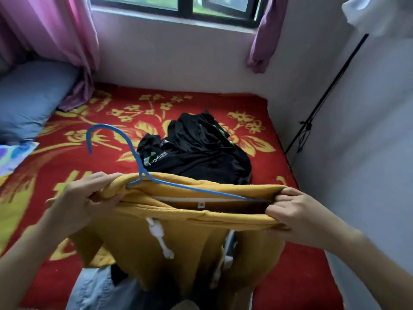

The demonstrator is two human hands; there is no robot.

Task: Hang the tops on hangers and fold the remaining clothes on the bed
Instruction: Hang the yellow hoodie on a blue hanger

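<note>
Left grip [85, 198] and right grip [295, 211] each pinch the stretched neckline of the yellow top [178, 238] above the bed [290, 276], with the blue hanger [141, 168] only partly inside — if either side slackens, it may tip out onto the black heap [201, 148].

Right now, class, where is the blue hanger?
Head view, centre-left: blue hanger in the mustard top, held by left hand and right hand, nearer than the black clothes pile.

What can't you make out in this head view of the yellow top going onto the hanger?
Head view:
- Blue hanger: one arm hidden inside the yellow top; other tip under the right hand.
- Black pile: garment count lost in folds; near edge behind the top.
- Denim garment: cut off by bottom edge.
</note>
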